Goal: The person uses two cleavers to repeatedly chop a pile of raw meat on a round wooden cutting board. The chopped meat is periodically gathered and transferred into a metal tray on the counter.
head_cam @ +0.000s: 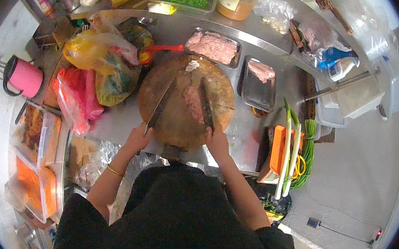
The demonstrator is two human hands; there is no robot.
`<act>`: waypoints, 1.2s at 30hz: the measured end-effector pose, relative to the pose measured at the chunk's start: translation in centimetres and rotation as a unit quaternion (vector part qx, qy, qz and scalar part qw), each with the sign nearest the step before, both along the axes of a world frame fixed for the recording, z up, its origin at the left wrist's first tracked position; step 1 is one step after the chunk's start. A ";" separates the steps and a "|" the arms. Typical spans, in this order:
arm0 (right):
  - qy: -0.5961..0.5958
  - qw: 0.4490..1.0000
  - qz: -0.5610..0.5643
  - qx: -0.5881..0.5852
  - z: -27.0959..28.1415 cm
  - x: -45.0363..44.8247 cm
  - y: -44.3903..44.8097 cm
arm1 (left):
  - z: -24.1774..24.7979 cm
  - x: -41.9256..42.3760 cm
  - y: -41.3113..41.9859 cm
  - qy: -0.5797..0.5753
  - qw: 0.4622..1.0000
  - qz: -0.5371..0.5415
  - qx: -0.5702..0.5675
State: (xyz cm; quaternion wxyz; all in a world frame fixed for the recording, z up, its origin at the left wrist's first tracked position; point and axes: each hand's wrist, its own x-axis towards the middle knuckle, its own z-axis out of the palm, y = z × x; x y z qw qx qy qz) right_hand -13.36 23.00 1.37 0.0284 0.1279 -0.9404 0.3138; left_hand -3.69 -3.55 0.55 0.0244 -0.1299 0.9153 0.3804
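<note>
A round wooden chopping block [169, 128] stands before me on the metal counter. On it lies a strip of minced raw meat [193, 103]. My left hand [139, 138] grips the handle of one cleaver [159, 107], its blade over the block's left half. My right hand [217, 143] holds a second cleaver [207, 107] along the right side of the meat. The two blades lean towards each other at their far ends. A white scrap [192, 65] sits near the block's far edge. Both handles are mostly hidden by my fingers.
Behind the block is a metal tray [236, 63] of minced meat; another tray [258, 94] holds a smaller lump. Plastic bags [99, 61] crowd the left. Spring onions [285, 152] lie across an orange basket [277, 151] at right. A raised shelf [229, 28] bounds the back.
</note>
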 end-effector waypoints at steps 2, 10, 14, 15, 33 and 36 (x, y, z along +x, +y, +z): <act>0.009 0.998 0.038 0.042 -0.9 -0.8 0.2 | -0.6 -0.2 -0.1 0.071 0.997 -0.022 -0.026; 0.045 0.998 0.006 0.043 -0.8 -0.9 -0.7 | -1.2 0.1 1.5 -0.003 1.000 0.005 -0.022; -0.036 0.992 0.068 0.096 -0.3 -1.9 -0.3 | -1.6 0.1 1.5 0.005 1.000 0.014 -0.011; -0.032 0.996 0.054 0.070 0.6 -1.6 -0.6 | -1.5 0.3 1.5 0.003 1.000 0.024 -0.011; -0.107 0.991 0.072 0.033 0.0 -2.8 -3.1 | -3.0 0.1 0.1 0.059 0.993 0.104 0.022; 0.066 0.996 0.061 -0.016 1.0 -1.2 -4.1 | -1.1 0.5 1.0 0.064 0.991 0.107 0.047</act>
